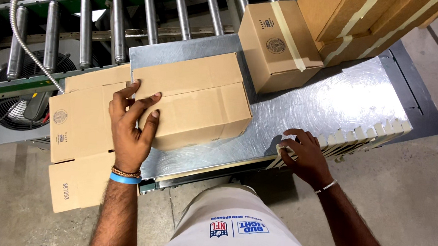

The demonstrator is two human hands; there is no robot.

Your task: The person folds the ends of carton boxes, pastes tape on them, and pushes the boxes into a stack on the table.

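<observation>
We see the open carton (179,103) lying on its side on the near left part of the steel table (331,102), its long axis running left to right and its open flaps spilling off the table's left edge towards the roller conveyor (98,24). Our left hand (132,125) lies flat on the carton's near face, fingers spread and pointing far, pressing rather than gripping; the carton sits directly under and beyond those fingers, so this hand is the nearer one to it. The left forearm comes up straight from the near edge, a blue band and a braided one at the wrist. Our right hand (305,156) is well apart to the right, at the table's near edge, fingers curled down onto the end of a stack of flat dividers (360,139); it seems to pinch them, though we cannot tell how firmly. A taped box (277,45) stands further back, just beside the carton's far right corner.
</observation>
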